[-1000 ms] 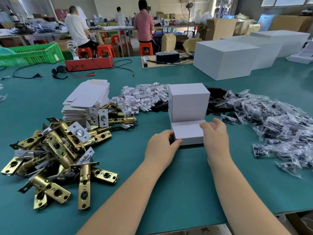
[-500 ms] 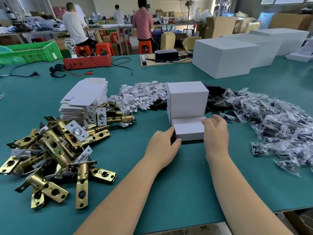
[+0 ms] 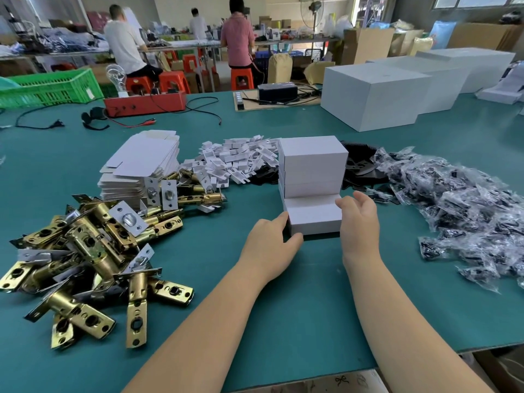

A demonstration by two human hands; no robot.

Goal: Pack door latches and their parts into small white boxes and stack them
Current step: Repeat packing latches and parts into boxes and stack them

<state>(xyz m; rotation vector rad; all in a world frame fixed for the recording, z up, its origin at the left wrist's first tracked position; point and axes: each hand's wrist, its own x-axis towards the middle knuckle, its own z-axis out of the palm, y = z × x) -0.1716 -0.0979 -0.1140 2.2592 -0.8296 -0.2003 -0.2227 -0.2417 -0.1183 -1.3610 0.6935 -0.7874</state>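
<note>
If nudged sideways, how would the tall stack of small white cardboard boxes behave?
The tall stack of small white cardboard boxes would probably slide on the smooth green table. Several separate layers suggest upper boxes may shift or topple. The low box in front likely braces it.

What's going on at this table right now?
A person is packing door latches. The left hand and right hand flank a small white box set against a taller box stack. Loose latches lie left, flat cartons behind them, bagged parts right.
</note>
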